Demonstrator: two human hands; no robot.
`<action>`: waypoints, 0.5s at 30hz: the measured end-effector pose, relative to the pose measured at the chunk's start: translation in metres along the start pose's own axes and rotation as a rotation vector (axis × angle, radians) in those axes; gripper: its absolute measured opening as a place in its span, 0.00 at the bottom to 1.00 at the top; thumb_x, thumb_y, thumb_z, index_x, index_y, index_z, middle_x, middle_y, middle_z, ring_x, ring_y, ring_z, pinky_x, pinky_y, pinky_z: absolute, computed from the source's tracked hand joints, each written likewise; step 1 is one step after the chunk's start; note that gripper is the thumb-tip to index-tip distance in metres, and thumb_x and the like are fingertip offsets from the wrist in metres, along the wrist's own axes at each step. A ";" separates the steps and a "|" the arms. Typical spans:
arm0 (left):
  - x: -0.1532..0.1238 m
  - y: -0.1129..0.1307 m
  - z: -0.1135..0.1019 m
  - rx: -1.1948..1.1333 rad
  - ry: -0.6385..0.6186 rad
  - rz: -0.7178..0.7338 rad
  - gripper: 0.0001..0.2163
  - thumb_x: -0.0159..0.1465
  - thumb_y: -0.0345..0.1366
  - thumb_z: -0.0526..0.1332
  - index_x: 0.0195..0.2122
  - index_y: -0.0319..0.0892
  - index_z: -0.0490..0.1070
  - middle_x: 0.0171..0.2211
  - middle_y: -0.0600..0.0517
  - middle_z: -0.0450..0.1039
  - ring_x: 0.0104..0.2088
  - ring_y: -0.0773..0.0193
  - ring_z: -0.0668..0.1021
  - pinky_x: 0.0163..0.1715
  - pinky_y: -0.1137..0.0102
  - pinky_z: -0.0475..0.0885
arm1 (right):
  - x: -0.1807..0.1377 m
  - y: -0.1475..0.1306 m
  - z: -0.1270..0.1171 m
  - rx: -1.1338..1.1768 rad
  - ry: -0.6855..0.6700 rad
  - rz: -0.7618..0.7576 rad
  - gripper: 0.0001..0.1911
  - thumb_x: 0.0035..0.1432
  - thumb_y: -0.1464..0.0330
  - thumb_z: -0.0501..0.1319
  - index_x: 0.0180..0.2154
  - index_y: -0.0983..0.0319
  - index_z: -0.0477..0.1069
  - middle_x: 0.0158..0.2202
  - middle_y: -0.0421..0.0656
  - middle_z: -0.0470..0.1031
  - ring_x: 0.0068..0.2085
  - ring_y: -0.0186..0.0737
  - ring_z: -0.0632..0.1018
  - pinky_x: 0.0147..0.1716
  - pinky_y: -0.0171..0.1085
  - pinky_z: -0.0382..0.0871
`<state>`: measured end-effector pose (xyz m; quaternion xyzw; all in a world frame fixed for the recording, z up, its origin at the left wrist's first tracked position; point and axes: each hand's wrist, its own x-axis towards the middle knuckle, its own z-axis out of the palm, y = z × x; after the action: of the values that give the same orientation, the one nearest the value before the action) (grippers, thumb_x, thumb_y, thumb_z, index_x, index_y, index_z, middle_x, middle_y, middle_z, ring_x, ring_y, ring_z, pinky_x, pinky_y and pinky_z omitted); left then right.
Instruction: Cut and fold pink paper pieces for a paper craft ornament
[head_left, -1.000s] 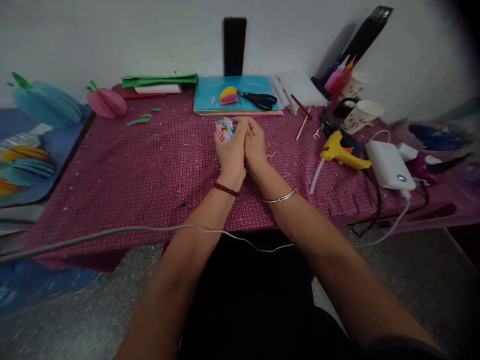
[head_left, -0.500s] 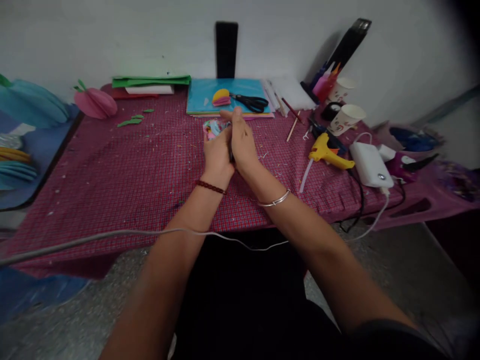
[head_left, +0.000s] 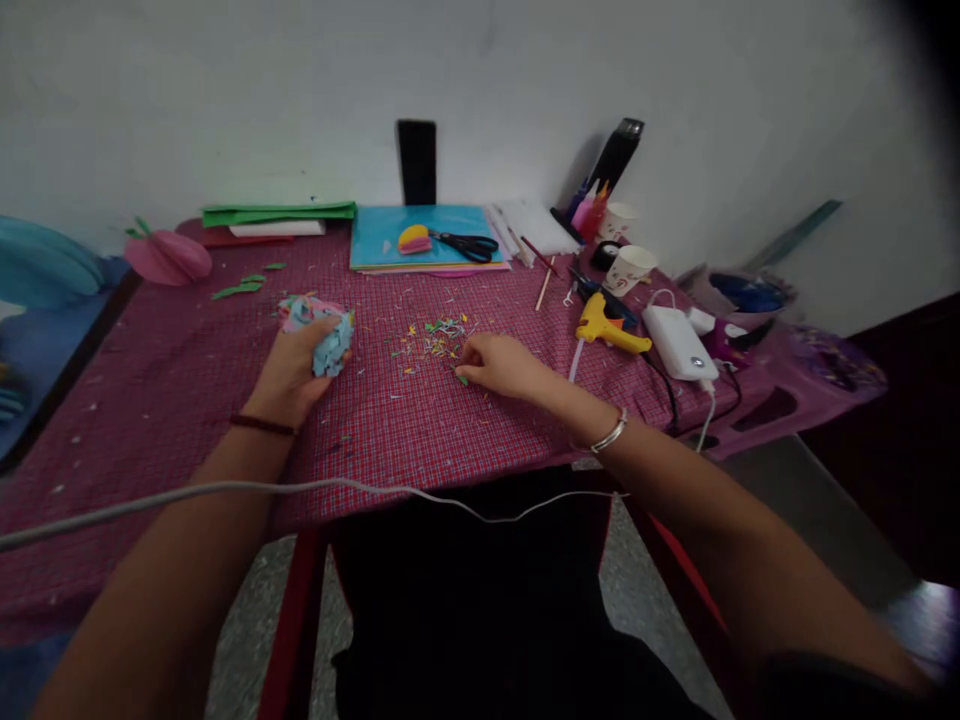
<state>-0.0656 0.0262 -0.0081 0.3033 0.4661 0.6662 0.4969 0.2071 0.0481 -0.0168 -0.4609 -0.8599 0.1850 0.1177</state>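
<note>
My left hand [head_left: 296, 370] is closed around a bunch of crumpled blue and pink paper scraps [head_left: 330, 345], held over the left-middle of the table. My right hand [head_left: 499, 365] is low at the cloth with thumb and fingers pinched together. A small green paper bit [head_left: 461, 376] shows at its fingertips. Just left of those fingers lies a loose pile of tiny coloured paper clippings [head_left: 441, 340], yellow, white and green. More specks are scattered around it on the red checked tablecloth [head_left: 390, 420].
Black-handled scissors [head_left: 469, 246] lie on a blue paper stack [head_left: 375, 225] at the back. A yellow glue gun [head_left: 607, 325], a white power bank [head_left: 679, 340] and paper cups [head_left: 630, 268] stand right. A white cable [head_left: 315, 487] crosses in front. Pink paper pumpkin [head_left: 169, 258] sits left.
My hands, pressed together before, have parted. The left moved left with the paper scraps; the right came down to the cloth beside the clippings, which now show. The view has shifted.
</note>
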 end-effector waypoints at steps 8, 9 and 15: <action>0.001 0.001 -0.010 -0.016 -0.035 -0.019 0.13 0.46 0.27 0.70 0.31 0.39 0.69 0.25 0.56 0.75 0.21 0.68 0.75 0.14 0.76 0.73 | 0.039 -0.007 -0.011 -0.072 -0.071 -0.001 0.06 0.60 0.74 0.59 0.31 0.65 0.73 0.30 0.42 0.76 0.32 0.36 0.75 0.33 0.34 0.64; 0.001 0.001 -0.009 -0.022 -0.037 -0.016 0.12 0.46 0.27 0.70 0.31 0.39 0.69 0.25 0.56 0.75 0.21 0.68 0.75 0.13 0.76 0.72 | 0.048 -0.004 -0.016 -0.074 -0.064 -0.012 0.07 0.61 0.75 0.57 0.33 0.65 0.74 0.32 0.42 0.76 0.33 0.35 0.75 0.34 0.33 0.64; -0.004 0.006 -0.009 -0.052 -0.014 -0.027 0.09 0.49 0.26 0.68 0.29 0.38 0.70 0.23 0.56 0.74 0.18 0.70 0.73 0.15 0.77 0.73 | 0.096 0.003 -0.028 -0.149 -0.128 -0.145 0.17 0.47 0.76 0.69 0.41 0.64 0.75 0.42 0.46 0.73 0.44 0.42 0.72 0.40 0.35 0.63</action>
<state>-0.0747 0.0195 -0.0058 0.2886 0.4493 0.6693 0.5166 0.1671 0.1360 0.0102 -0.3923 -0.9081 0.1409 0.0410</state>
